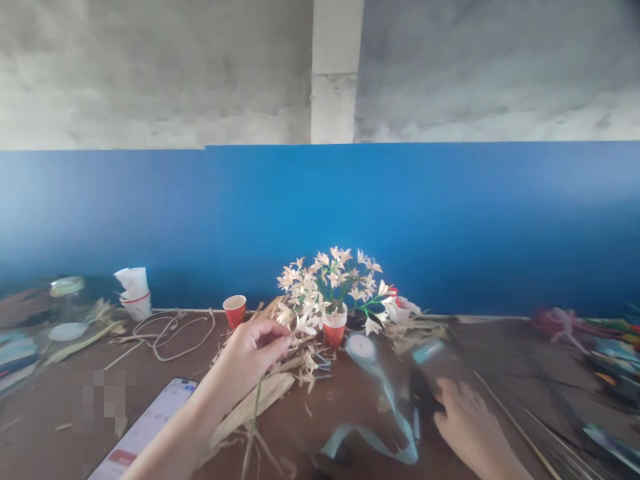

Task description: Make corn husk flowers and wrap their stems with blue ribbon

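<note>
My left hand (250, 357) is raised over the brown table (60, 400), its fingers pinched on the green stem of a small cream paper flower (303, 325). The stem hangs down below the hand. Just beyond stands a bunch of cream flowers (333, 280) in an orange cup (334, 328). My right hand (463, 423) lies low at the right, blurred, fingers curled by a dark object (423, 393) that I cannot make out. A roll of pale tape (361, 347) trails a ribbon (395, 427) between the hands.
Dried husk strips (260, 400) lie under my left arm. A phone (145, 427) lies at the front left. A small orange cup (235, 310), white cups (134, 293), a cord (170, 330), a glass jar (67, 300) and thin sticks (520, 427) surround them. A blue wall (450, 227) backs the table.
</note>
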The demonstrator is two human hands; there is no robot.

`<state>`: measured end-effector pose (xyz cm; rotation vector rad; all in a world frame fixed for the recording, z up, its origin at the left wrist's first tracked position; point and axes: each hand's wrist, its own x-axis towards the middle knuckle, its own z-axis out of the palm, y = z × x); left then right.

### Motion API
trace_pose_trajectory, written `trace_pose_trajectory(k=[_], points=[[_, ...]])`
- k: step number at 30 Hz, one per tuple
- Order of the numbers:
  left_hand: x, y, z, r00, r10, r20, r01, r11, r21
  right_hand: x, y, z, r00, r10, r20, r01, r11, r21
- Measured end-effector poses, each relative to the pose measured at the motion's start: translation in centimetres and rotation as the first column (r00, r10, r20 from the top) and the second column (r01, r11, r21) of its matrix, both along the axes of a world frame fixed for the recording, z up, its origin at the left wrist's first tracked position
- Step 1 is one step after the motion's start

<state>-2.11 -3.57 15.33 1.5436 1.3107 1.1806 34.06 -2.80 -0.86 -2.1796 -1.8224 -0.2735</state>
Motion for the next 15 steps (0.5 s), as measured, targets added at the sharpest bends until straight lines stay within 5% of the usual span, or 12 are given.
trace_pose_trajectory(k=[7, 15], points=[[2.5, 0.9, -5.9, 0.978, 0.039, -0.204, -0.005, 0.987, 0.162, -0.8, -1.2, -1.2, 0.997, -0.027, 0.067, 0.035, 0.992, -0.122], [3.5, 1.4, -8.4, 0.997, -0.009, 0.071, 0.000, 0.993, 0.115, -0.3, -0.6, 0.5, 0.986, 0.070, -0.151, -0.077, 0.996, -0.040]])
